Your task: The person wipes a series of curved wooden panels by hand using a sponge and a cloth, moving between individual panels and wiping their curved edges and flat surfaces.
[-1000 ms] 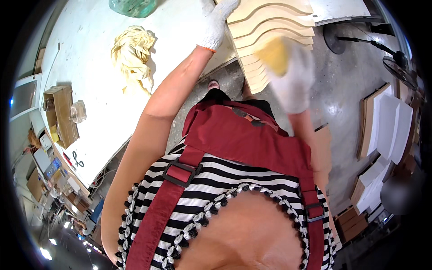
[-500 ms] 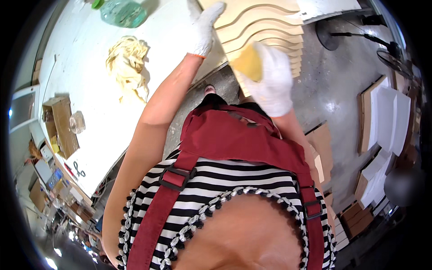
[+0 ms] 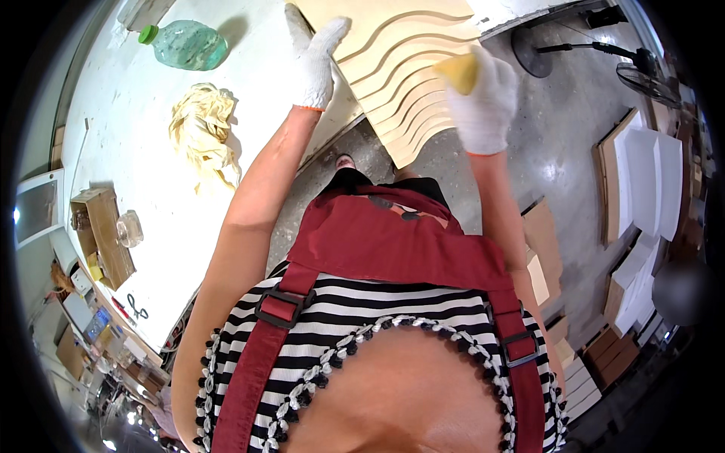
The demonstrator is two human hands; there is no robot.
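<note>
Stacked pale wooden panels with wavy cut edges lie at the top centre, stepped one over another and jutting past the table's edge. My left hand, in a white knit glove, rests at the stack's left edge. Its thumb lies on the top panel and its stretched fingers are apart from the thumb, alongside the edge. My right hand, also gloved and slightly blurred, is closed on a yellow pad at the right ends of the wavy edges. Whether the pad is sponge, cloth or sandpaper I cannot tell.
On the white table lie a crumpled cream cloth, a green-capped bottle, an open cardboard box, a clear jar and scissors. A black fan and white-topped boards stand on the right.
My right hand has moved to the right with the yellow pad, uncovering more of the wavy edges. The view has shifted slightly; my left hand stays at the stack's edge.
</note>
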